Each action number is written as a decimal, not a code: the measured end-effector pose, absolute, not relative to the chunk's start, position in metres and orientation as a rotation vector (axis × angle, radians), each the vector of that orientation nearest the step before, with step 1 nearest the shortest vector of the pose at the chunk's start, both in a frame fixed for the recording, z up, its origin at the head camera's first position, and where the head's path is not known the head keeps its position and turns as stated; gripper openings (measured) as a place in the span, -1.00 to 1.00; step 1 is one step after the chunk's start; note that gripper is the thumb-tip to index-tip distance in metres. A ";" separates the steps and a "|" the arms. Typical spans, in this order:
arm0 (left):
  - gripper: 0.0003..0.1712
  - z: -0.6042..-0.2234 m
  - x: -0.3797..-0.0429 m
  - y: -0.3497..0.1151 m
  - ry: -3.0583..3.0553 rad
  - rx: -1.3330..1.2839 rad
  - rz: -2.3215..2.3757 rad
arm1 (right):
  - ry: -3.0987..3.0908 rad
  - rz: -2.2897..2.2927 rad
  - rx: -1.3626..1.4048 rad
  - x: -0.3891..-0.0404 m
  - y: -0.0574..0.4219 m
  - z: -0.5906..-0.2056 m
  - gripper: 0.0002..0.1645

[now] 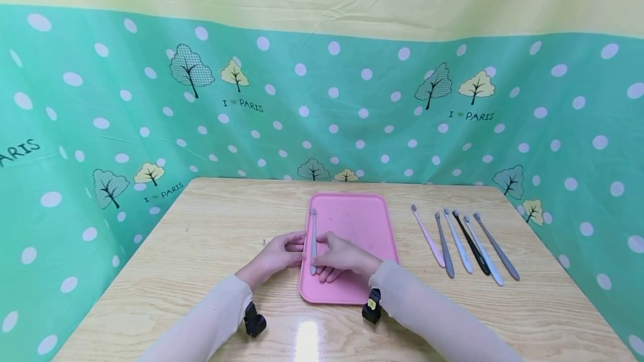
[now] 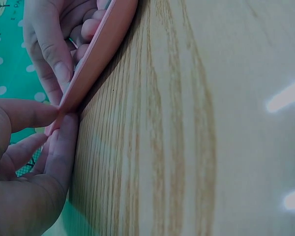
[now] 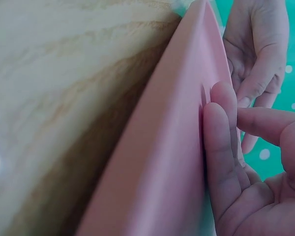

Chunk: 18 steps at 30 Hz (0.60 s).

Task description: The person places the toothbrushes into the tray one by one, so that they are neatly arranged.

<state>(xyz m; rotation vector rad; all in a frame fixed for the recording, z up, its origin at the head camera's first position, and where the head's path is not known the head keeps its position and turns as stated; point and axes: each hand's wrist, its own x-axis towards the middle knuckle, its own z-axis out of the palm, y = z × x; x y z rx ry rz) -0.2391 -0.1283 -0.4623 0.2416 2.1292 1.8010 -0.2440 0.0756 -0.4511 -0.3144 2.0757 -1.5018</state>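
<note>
A grey toothbrush (image 1: pixel 314 233) lies lengthwise along the left side of a pink tray (image 1: pixel 354 217), its bristle head toward the back. My right hand (image 1: pixel 339 256) reaches over the tray and pinches the toothbrush handle between thumb and fingers. In the right wrist view the fingers (image 3: pixel 219 142) of that hand are against the tray floor, and the brush is mostly hidden there. At the tray's left rim, my left hand (image 1: pixel 279 256) grips the edge. The left wrist view shows its thumb and fingers on either side of the pink rim (image 2: pixel 96 59).
Several toothbrushes lie side by side right of the tray, among them a pink one (image 1: pixel 427 236), a black one (image 1: pixel 470 242) and a dark grey one (image 1: pixel 497 246). Under everything is a wood-grain table (image 1: pixel 226 205). A green dotted curtain (image 1: pixel 352 99) hangs behind it.
</note>
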 end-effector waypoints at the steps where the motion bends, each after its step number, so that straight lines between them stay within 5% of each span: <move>1: -0.29 -0.462 -0.239 -0.128 2.125 0.243 1.805 | 2.072 -1.505 -0.312 -0.244 0.076 -0.451 -0.14; 18: -0.30 -0.463 -0.240 -0.128 2.132 0.226 1.800 | 2.067 -1.498 -0.314 -0.248 0.077 -0.455 -0.06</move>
